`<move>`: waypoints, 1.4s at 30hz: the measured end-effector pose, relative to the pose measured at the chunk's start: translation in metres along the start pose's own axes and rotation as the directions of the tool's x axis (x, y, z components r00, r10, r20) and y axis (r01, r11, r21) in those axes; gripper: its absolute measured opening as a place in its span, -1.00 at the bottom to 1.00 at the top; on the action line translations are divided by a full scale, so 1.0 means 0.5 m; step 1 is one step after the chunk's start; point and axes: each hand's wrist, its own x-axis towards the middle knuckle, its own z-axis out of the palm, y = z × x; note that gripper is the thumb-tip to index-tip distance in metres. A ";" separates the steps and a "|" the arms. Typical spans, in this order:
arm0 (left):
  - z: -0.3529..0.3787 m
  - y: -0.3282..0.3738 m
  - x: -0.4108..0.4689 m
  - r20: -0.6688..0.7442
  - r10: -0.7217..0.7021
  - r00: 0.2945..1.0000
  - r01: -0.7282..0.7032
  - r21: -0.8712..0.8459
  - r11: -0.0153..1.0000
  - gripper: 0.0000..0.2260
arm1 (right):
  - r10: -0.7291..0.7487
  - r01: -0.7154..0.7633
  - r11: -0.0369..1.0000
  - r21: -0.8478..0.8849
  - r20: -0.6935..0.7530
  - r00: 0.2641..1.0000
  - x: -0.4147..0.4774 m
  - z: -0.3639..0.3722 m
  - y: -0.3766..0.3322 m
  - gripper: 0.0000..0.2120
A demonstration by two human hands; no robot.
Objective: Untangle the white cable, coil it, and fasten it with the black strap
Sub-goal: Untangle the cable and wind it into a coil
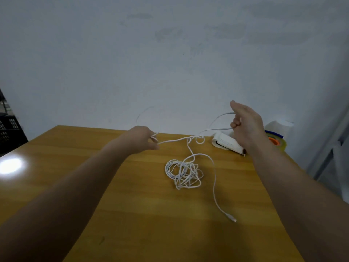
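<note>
The white cable (184, 172) lies in a tangled heap on the wooden table (132, 214). One free end with a plug (232, 218) trails toward me on the right. A raised stretch of the cable runs between my hands, with a small knot of loops (197, 138) in its middle. My left hand (144, 138) pinches the cable at the stretch's left end. My right hand (245, 121) is raised higher and grips the cable in curled fingers, a loop arching out to its left. I see no black strap that I can tell apart.
A white boxy object (226, 143) with a dark slot lies behind my right wrist. Rolls of tape (277, 141) and a white roll (279, 125) stand at the table's far right corner. A dark crate (9, 129) sits at the left. The wall is just behind the table.
</note>
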 end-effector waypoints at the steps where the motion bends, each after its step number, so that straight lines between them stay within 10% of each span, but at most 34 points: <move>1: 0.007 -0.009 0.002 -0.009 -0.015 1.000 0.016 0.039 0.999 -0.72 | -0.053 0.065 0.984 -0.164 0.076 0.996 -0.005 -0.005 0.001 -0.86; 6: 0.045 -0.024 0.012 -0.081 -0.062 0.995 0.076 0.187 0.979 -0.75 | 0.046 0.366 0.388 -0.846 0.415 0.909 -0.022 -0.013 0.041 -0.55; 10: 0.052 0.020 0.015 -0.363 -0.011 0.932 -0.115 -0.324 0.939 -0.78 | 0.175 0.422 0.024 -0.907 0.419 0.891 -0.051 0.013 0.074 -0.35; 13: 0.032 0.075 0.006 -0.387 -0.034 0.922 -0.202 -0.551 0.809 -0.77 | 0.042 0.461 0.180 -0.869 0.475 0.879 -0.078 0.050 0.104 -0.54; 17: 0.001 0.102 0.009 -0.351 -0.149 0.924 -0.182 -0.749 0.638 -0.78 | 0.118 0.387 0.687 -0.615 0.621 0.775 -0.087 0.068 0.114 -0.85; 23: -0.009 0.024 0.006 -0.347 -0.589 0.730 -0.115 -0.912 0.394 -0.74 | -0.031 0.432 0.500 -0.750 0.483 0.875 -0.022 -0.014 0.092 -0.76; 26: 0.018 0.002 0.000 -0.297 -0.359 0.885 0.004 -0.766 0.643 -0.77 | 0.229 0.326 0.416 -0.849 0.445 0.866 -0.012 -0.059 0.096 -0.65; 29: 0.030 -0.003 0.004 -0.153 -0.112 0.982 0.024 -0.488 0.873 -0.71 | 0.652 0.261 0.163 -0.951 0.303 0.695 -0.026 -0.063 0.101 -0.11; 32: 0.028 0.024 -0.002 -0.111 -0.003 0.994 -0.051 -0.485 0.873 -0.70 | 0.396 0.255 0.513 -0.820 0.489 0.777 -0.051 -0.003 0.085 -0.22; 34: 0.020 0.046 -0.009 -0.023 0.101 0.995 -0.087 -0.705 0.704 -0.70 | 0.191 0.258 0.726 -0.637 0.547 0.815 -0.069 0.049 0.071 -0.28; 38: -0.009 0.071 -0.013 0.088 0.244 0.966 -0.014 -0.921 0.388 -0.63 | 0.164 0.350 0.794 -0.497 0.729 0.664 -0.073 0.104 0.065 -0.51; 42: -0.031 0.050 -0.019 0.037 0.150 0.988 -0.019 -0.934 0.358 -0.62 | 0.193 0.317 0.813 -0.489 0.739 0.646 -0.062 0.106 0.058 -0.83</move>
